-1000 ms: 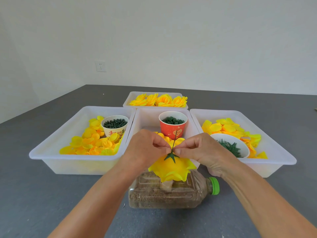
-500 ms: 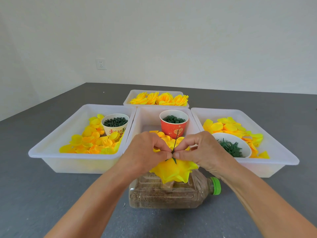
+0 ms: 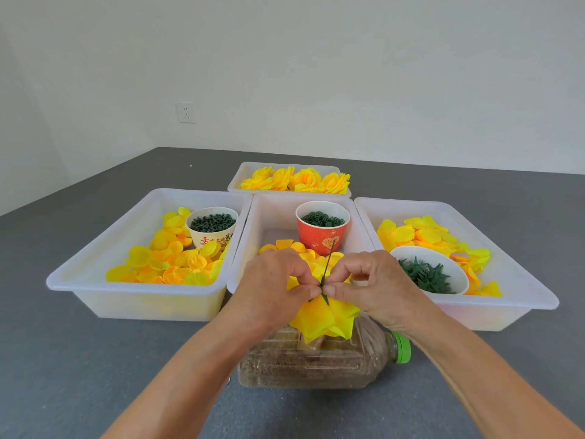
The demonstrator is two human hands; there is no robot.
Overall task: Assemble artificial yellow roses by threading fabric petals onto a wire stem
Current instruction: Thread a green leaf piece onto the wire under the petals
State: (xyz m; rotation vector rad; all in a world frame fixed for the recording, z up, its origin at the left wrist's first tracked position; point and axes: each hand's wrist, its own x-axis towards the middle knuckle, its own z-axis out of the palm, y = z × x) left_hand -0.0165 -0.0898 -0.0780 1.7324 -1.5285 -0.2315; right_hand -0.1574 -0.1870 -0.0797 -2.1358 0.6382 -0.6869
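Both hands meet over the middle of the worktop (image 3: 79, 359). The left hand (image 3: 272, 280) and the right hand (image 3: 376, 283) each pinch, thumb against forefinger, at the thin green wire stem (image 3: 327, 264), which rises between them towards the red paper cup (image 3: 321, 229). Just under the fingertips sits a green star-shaped calyx (image 3: 321, 300), pressed against the back of the yellow rose head (image 3: 323, 321), which hangs bloom-down over a clear plastic bottle (image 3: 316, 362) lying on its side with a green cap (image 3: 401, 347).

To my eye the petals are already threaded and the calyx is being seated down the stem. The next move seems to call for a firm, even push with both thumbs so the calyx locks snug against the petals without bending the wire; then the flower could join the finished roses (image 3: 297, 180) in the far tray (image 3: 240, 175). Loose petals (image 3: 164, 258) wait in the left tray (image 3: 104, 245).
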